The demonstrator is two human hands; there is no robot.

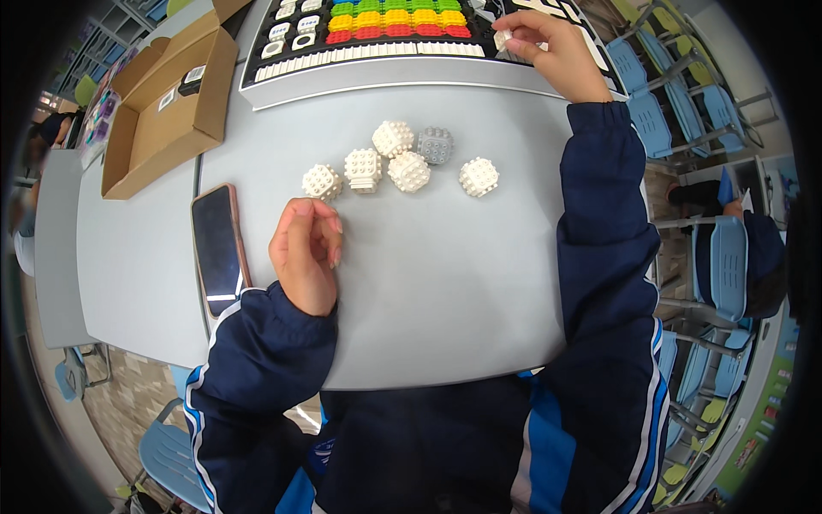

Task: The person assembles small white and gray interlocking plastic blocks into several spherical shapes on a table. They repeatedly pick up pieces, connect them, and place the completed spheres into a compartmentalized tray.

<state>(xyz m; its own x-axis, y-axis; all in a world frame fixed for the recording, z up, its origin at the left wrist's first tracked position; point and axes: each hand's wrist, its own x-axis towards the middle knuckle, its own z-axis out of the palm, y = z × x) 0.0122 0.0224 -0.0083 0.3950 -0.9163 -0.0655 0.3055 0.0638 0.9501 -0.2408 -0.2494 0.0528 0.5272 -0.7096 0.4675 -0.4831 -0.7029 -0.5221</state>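
My right hand (552,51) reaches over the far right of a parts tray (385,75). Its thumb and fingers pinch a small white block (503,39), partly covered by the fingertips. My left hand (306,253) rests on the table with its fingers curled in and nothing visible in them. Just beyond its fingertips sits a white studded cube (322,182). Farther right lie another white studded cube (363,170) with a layered piece on its near side, several more white ones and a grey studded cube (436,146). One white cube (479,176) stands apart on the right.
The tray holds rows of green, yellow and red bricks (398,23) and a strip of white pieces (377,56). Left of it is an open cardboard box (171,111) with a small black item inside. A phone (219,248) lies left of my left hand. Blue chairs (728,257) stand at right.
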